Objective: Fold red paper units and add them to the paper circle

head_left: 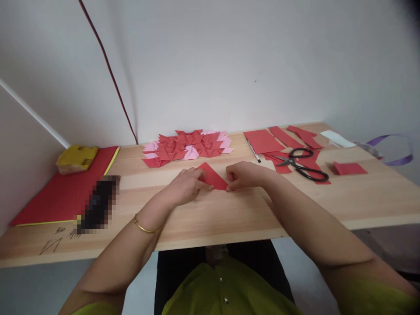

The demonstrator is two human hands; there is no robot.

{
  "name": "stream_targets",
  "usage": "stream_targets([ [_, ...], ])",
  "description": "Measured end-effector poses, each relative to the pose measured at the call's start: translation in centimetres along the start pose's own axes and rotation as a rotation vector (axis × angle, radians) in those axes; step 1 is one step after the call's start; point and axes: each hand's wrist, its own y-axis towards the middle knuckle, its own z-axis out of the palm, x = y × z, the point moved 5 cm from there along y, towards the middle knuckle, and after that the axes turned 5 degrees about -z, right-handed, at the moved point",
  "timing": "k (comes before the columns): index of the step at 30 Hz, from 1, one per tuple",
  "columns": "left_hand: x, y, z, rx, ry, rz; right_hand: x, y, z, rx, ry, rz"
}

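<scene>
A small red paper piece (214,177) lies on the wooden table (229,214) in front of me, partly folded. My left hand (185,186) presses its left edge with curled fingers. My right hand (243,175) pinches its right corner against the table. A gold bangle (146,227) sits on my left wrist. Behind the paper lies a heap of folded red and pink paper shapes (188,146).
Black scissors (303,164) rest on red paper strips (288,144) at the right, with a pen (253,151) and a small red stack (349,168) nearby. Large red sheets (65,190) and a yellow pack (77,158) lie at left. A purple ribbon (393,148) hangs off the right edge.
</scene>
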Motion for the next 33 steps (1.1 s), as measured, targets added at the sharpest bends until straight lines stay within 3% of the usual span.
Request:
stream_targets([
  [4,1.3,-1.1,-1.1,0.040,0.032,-0.046,0.0,-0.2,-0.1,-0.006,-0.004,0.005],
  [8,2.6,-1.7,-1.8,0.055,-0.136,-0.048,0.1,-0.2,0.0,-0.008,0.013,-0.002],
  [11,4.9,-1.7,-2.4,-0.185,-0.149,-0.363,0.0,-0.2,0.0,-0.008,0.025,-0.002],
  [13,5.5,-1.6,-2.2,-0.251,-0.104,-0.490,-0.1,-0.1,0.1,-0.010,0.030,-0.003],
  [20,4.9,-0.7,-0.9,-0.230,-0.108,-0.447,-0.1,-0.1,0.0,-0.037,0.076,-0.043],
  [23,5.2,-0.7,-0.7,-0.260,-0.239,-0.470,0.2,0.0,-0.4,-0.095,0.222,-0.073],
  [28,5.3,-0.8,-0.9,-0.328,-0.542,-0.494,1.0,0.5,-1.4,-0.369,0.439,-0.065],
  [31,4.8,-0.6,-1.1,-0.331,-0.846,-0.484,2.0,0.8,-1.5,-0.436,0.577,-0.174],
  [33,4.6,-0.6,-1.5,-0.442,-1.154,-0.464,2.1,0.9,-1.5,-0.499,0.669,-0.188],
])
